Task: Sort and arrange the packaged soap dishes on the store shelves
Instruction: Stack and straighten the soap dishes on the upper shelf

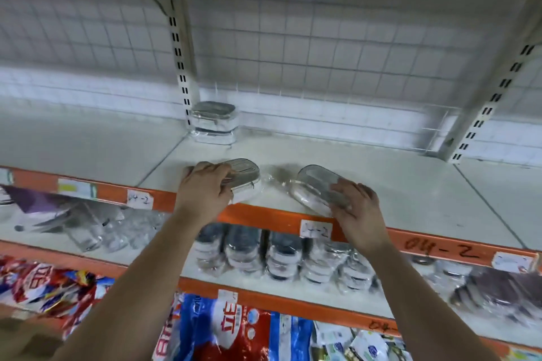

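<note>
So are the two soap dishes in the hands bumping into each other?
Apart. The head view shows bare white shelf between the soap dish under the left hand and the tilted one under the right hand; only crinkled wrap lies between.

Glossy clear plastic wraps the grey soap dishes (245, 176); the shelf (381, 184) is matt white.

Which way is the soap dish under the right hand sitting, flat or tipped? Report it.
Tipped. The soap dish under the right hand leans with its far end raised off the shelf, unlike the level one under the left hand.
</note>
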Motion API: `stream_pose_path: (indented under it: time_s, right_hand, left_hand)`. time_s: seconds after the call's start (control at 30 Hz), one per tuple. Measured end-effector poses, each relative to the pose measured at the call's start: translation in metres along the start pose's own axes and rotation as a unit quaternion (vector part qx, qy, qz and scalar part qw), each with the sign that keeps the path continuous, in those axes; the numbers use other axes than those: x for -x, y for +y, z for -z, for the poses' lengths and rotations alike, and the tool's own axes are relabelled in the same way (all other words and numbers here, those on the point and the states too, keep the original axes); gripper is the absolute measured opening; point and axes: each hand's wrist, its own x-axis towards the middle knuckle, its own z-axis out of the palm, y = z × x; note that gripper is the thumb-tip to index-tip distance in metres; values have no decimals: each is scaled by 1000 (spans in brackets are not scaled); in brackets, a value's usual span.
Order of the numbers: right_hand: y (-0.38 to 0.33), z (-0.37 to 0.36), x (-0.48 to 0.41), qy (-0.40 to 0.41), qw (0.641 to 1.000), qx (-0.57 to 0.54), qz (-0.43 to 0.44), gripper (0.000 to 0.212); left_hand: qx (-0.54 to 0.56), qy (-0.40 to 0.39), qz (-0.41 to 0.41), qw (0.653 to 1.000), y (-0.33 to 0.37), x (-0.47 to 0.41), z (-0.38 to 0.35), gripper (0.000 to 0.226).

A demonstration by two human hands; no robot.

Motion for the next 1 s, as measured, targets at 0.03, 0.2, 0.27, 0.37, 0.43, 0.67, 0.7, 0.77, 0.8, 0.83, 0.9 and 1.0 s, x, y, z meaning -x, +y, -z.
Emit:
stream_pose_path:
  time_s: [0.03, 0.2, 0.27, 0.37, 0.43, 0.67, 0.7, 0.77, 0.8, 0.83, 0.9, 1.0]
  right_hand:
    - [-4, -11, -6, -9, 1000, 4, -8, 53]
    - [-29, -41, -29, -37, 998, 6, -52, 52]
    - [-41, -46, -39, -43, 998, 9, -51, 50]
    - [-56, -56, -54, -50, 998, 34, -34, 44]
    - [-63, -65, -64, -55, 997, 41, -20, 46]
    - [-72, -100, -83, -48, 998, 46, -9, 53]
    - [-71, -103, -83, -40, 998, 47, -5, 54]
    - [-71, -106, -84, -25, 998, 50, 1, 53]
    - [-72, -106, -84, -21, 999, 49, 1, 52]
    - [-72, -107, -83, -19, 999, 47, 0, 52]
    - [-73, -107, -83, -19, 999, 50, 1, 53]
    - [-76, -108, -82, -20, 997, 68, 9, 56]
  left_hand:
    - [3, -9, -1, 1000, -13, -7, 2, 70]
    - [28, -26, -10, 999, -59, -29, 1, 81]
    - [26, -32, -29, 999, -75, -38, -7, 87]
    - [40, -29, -33, 998, -93, -59, -16, 71]
    - [56, -29, -40, 997, -102, -71, -19, 58]
    - [98, -42, -87, 990, -132, -106, -23, 45]
    - [104, -41, -95, 989, -135, -111, -24, 43]
    - [115, -45, -92, 988, -141, -119, -28, 40]
    - [117, -46, -87, 988, -143, -121, -30, 39]
    - [122, -43, -86, 988, -145, -122, -32, 40]
    - [139, -30, -86, 986, -145, -123, -34, 41]
    - [147, -18, -84, 985, -143, -121, -33, 42]
